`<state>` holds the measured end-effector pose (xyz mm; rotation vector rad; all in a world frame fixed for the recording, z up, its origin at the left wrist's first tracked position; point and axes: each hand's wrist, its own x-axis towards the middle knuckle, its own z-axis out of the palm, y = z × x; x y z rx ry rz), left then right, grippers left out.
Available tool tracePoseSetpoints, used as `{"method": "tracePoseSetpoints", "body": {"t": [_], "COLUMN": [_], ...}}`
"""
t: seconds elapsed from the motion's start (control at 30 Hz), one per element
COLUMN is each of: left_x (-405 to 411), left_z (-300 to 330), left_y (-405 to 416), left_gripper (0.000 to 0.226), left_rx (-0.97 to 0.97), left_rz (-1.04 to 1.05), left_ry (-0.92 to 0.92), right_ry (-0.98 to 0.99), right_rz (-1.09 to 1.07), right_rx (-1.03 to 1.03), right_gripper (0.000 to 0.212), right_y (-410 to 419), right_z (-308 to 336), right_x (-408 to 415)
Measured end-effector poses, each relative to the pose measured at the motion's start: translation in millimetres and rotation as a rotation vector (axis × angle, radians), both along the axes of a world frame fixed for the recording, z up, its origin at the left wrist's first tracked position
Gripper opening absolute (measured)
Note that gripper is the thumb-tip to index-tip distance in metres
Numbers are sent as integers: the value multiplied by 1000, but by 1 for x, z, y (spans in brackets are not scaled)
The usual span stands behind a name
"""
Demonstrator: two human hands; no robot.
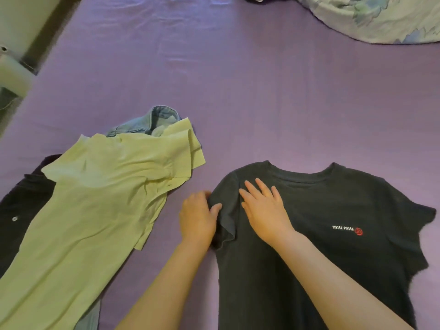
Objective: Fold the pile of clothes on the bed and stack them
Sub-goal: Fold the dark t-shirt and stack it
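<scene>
Black tee (321, 246) on bed, L hand (197, 217) pinching folded sleeve, R hand (264, 210) flat.

purple bedsheet (238, 79), floral duvet (371, 17) (bunched, far corner), pale furniture (14, 75)

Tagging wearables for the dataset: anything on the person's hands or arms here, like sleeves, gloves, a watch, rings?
Nothing worn that shows. Left hand and right hand are bare, without gloves, and both forearms are bare to the frame's bottom edge: no sleeves, watch or bands. No rings visible on the fingers that show.
</scene>
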<state>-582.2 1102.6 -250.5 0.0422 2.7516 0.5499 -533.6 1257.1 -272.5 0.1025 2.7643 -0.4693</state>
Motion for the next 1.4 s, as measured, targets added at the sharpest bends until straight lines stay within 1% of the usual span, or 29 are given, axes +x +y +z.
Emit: {"method": "tracePoseSetpoints", "body": {"t": [0.1, 0.13, 0.17, 0.2, 0.27, 0.33, 0.43, 0.47, 0.57, 0.6, 0.63, 0.7, 0.77, 0.83, 0.9, 1.0, 1.03, 1.07, 1.1, 1.13, 1.2, 1.3, 1.4], "left_x": [-3, -6, -11, -18, -34, -43, -41, -39, -22, -16, -9, -3, -3, 1, 6, 10, 11, 13, 16, 21, 28, 31, 40], "left_z": [-8, -10, -10, -9, -10, -8, -4, -4, -6, -7, -9, -9, -8, -4, 2, 10, 11, 10, 8, 4, -1, -2, 1], "left_y": [-6, -11, -16, -22, -32, -35, -32, -31, -29, -27, -26, -23, -24, -18, -4, 22, 30, 37, 42, 46, 50, 55, 70], "left_gripper": [17, 14, 13, 11, 15, 21, 26, 28, 40, 44, 43, 28, 22, 21, 21, 14, 23, 36, 46, 53, 60, 64, 61], "left_rx": [-3, 58, 169, 310, 559, 661, 781, 783, 691, 660, 616, 439, 298, 306, 417, 636, 681, 698, 669, 609, 492, 443, 410], "left_rz": [-77, -79, -30, 64, 307, 467, 603, 597, 506, 488, 455, 349, 299, 265, 257, 293, 287, 256, 194, 116, 11, -3, 26], "left_ry": [0, 5, -8, -27, -102, -260, -466, -485, -480, -475, -456, -332, -189, -110, -136, -302, -374, -450, -502, -512, -472, -447, -425], "right_ry": [-16, -10, 3, 21, 39, -3, -48, -54, -62, -33, 12, 101, 137, 97, 74, 89, 103, 105, 89, 54, -46, -97, -102], "right_rz": [22, 25, 19, 16, 58, 121, 75, 48, -14, -29, -43, -63, -49, -32, -80, -145, -156, -159, -152, -136, -97, -63, -118], "right_rx": [25, 24, 17, 10, 31, 102, 219, 234, 225, 211, 195, 161, 131, 117, 78, 25, 16, 16, 28, 56, 127, 161, 141], "right_gripper": [47, 48, 48, 49, 54, 62, 69, 70, 70, 68, 66, 64, 62, 63, 61, 61, 62, 64, 67, 69, 69, 66, 61], "right_y": [2, 4, 5, 6, 3, -8, -27, -32, -37, -36, -35, -31, -28, -23, -17, -4, 1, 6, 10, 15, 24, 41, 62], "right_z": [-1, -1, -1, -1, -3, -7, -17, -18, -15, -12, -9, 0, 4, 3, 4, 9, 10, 11, 11, 10, 6, 2, 8], "right_x": [-1, 1, 2, 3, 5, 4, -7, -12, -20, -17, -12, 9, 33, 55, 69, 85, 90, 96, 101, 106, 115, 123, 130]}}
